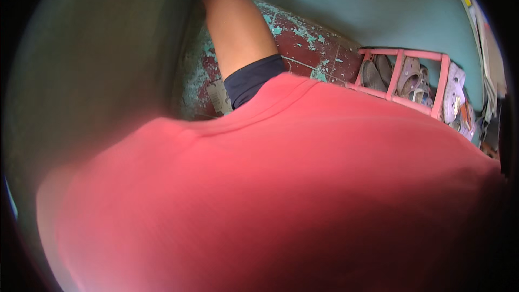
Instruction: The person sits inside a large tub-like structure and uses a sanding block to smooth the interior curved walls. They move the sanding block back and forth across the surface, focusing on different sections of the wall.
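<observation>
Neither of my hands shows in the head view. My red shirt (pixel 281 178) fills most of the lower part. Past its hem, dark shorts (pixel 255 78) and one bent bare leg (pixel 238 30) reach up toward the wall. A strip of bare upper arm (pixel 47 211) runs along the lower left, blurred, with its hand out of sight.
A pink rack (pixel 397 73) at the right holds dark shoes (pixel 373 74) and lilac clogs (pixel 454 86). Teal walls (pixel 400 5) surround the red tiled floor (pixel 303 48) with flaking turquoise paint. A pale flat piece (pixel 218 97) lies beside the shorts.
</observation>
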Action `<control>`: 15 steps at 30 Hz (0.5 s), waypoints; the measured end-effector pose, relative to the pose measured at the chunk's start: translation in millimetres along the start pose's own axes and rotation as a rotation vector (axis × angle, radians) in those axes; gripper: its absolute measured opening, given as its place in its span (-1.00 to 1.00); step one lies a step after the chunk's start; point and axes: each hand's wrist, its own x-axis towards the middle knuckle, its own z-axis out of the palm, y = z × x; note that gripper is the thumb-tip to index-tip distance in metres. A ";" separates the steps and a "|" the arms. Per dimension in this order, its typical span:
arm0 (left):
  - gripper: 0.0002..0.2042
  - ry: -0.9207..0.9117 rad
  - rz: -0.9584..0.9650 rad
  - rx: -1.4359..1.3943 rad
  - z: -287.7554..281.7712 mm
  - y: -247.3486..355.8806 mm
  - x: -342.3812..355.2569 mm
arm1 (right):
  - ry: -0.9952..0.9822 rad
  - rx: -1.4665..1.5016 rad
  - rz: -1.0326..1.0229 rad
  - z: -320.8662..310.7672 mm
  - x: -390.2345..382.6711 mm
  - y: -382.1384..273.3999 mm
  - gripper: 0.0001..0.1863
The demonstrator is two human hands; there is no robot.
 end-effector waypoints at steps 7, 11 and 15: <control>-0.54 0.176 0.071 0.023 -38.5 16.1 -8.9 | 0.165 0.105 -0.058 67.0 12.4 -58.9 -0.72; -0.53 0.285 0.077 -0.012 -40.4 -0.8 -26.9 | 0.205 0.160 0.085 54.9 -52.1 -65.1 -0.76; -0.53 0.316 0.023 -0.072 -16.9 -21.3 -56.3 | 0.033 -0.157 0.351 -34.2 -183.5 -8.4 -0.76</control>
